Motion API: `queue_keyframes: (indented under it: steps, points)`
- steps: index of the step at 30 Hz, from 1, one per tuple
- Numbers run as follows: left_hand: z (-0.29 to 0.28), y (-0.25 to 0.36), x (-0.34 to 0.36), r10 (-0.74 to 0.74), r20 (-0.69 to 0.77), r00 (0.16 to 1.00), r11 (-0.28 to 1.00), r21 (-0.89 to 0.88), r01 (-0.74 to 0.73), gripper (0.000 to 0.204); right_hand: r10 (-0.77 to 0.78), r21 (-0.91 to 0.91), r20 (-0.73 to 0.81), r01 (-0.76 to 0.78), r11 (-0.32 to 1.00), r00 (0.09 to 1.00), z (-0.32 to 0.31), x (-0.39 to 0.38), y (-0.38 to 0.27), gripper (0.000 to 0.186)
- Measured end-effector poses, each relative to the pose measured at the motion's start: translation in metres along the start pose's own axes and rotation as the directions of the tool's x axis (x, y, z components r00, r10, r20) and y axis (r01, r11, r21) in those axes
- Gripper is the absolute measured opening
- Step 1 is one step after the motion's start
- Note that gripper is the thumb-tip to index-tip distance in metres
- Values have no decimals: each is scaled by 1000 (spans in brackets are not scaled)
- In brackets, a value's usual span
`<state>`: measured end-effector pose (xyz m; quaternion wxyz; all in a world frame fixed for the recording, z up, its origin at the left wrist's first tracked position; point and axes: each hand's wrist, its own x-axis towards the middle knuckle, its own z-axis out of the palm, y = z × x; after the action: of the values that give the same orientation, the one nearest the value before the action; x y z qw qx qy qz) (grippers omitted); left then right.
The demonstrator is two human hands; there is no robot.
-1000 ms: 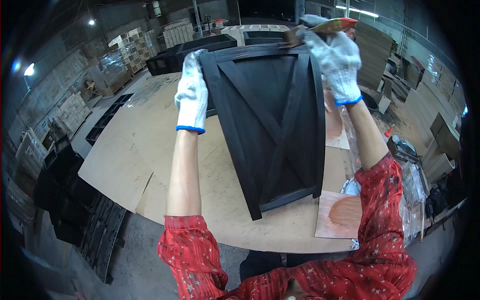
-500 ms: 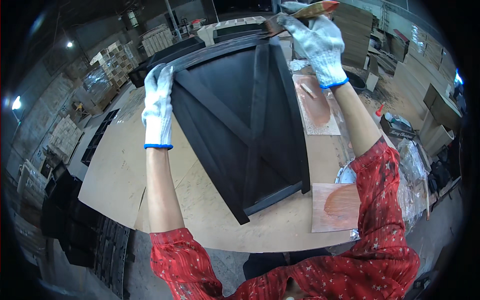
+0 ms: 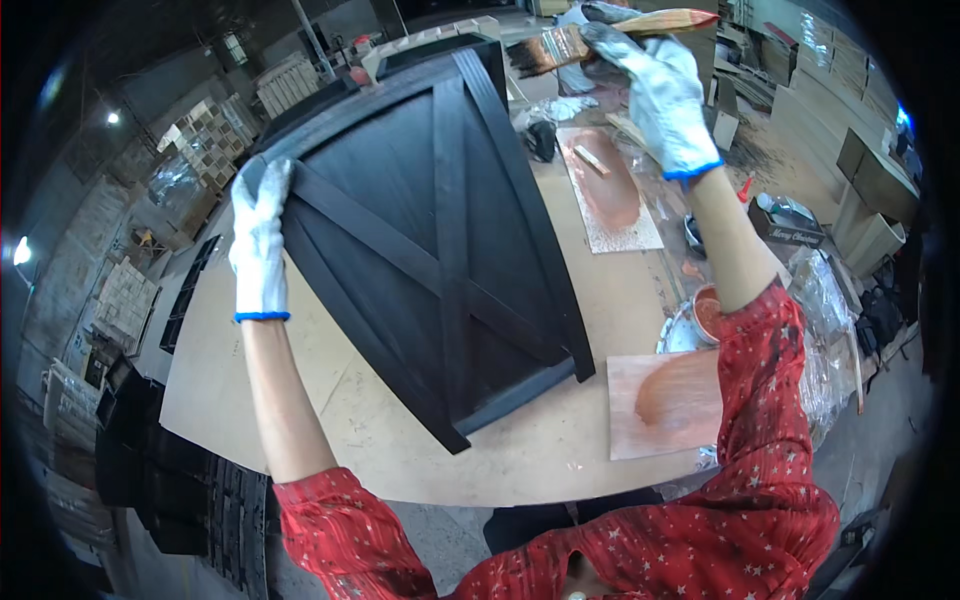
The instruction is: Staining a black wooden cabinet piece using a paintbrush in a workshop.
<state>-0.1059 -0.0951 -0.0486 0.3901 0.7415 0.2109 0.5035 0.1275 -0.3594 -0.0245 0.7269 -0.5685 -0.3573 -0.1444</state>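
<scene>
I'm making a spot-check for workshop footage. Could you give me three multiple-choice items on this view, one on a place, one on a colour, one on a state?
1. Where is the left hand?
A. on the black panel's left edge
B. on the paint bowl
C. flat on the table

2. What colour is the panel?
A. white
B. black
C. orange

3. How is the paintbrush?
A. lying on the table
B. standing in a bowl
C. held in the right hand

Answers: 1 A, the glove grips that edge. 2 B, it is dark all over. 3 C, gloved fingers close round its handle.
</scene>
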Motion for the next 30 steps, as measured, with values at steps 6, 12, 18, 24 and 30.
queue_keyframes:
  steps: [6,12,18,24,30]
  points:
    - [0,-16,22,64,75,995,998,-31,-62,55,261,-98,631,-259,961,730,-51,-71,4,44]
    - [-1,-48,37,-23,43,999,995,-96,28,46,424,-307,869,-395,866,256,-62,-120,32,53]
    - [8,-41,27,-62,14,998,991,-121,63,44,393,-165,803,-466,869,449,-56,-101,52,33]
    - [7,-30,23,-93,-65,994,983,-164,81,42,304,-68,792,-419,905,529,-63,-91,18,40]
    - [9,-21,20,-78,-49,996,982,-175,68,48,232,-85,756,-259,962,612,-47,-80,47,29]
